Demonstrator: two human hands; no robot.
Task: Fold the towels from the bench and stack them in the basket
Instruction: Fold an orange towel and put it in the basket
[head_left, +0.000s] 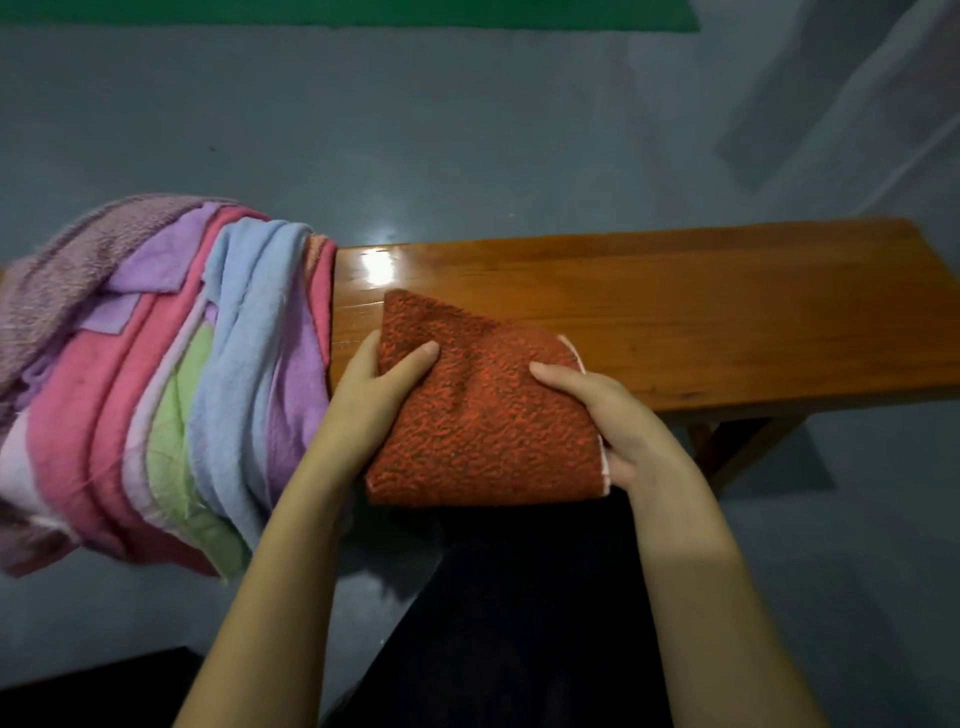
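An orange-red towel (483, 415), folded into a thick pad, is held over the near edge of the wooden bench (675, 312). My left hand (374, 395) grips its left edge, thumb on top. My right hand (613, 415) grips its right edge, where a pale hem shows. A pile of unfolded towels (171, 374) in mauve, purple, pink, green and light blue hangs over the bench's left end. No basket is in view.
The bench's right half shows bare glossy wood, with its legs (727, 447) below the near edge. A grey-blue floor (467, 130) lies all around. My dark-clothed legs (519, 623) are below the towel. A green strip (363, 13) runs along the top.
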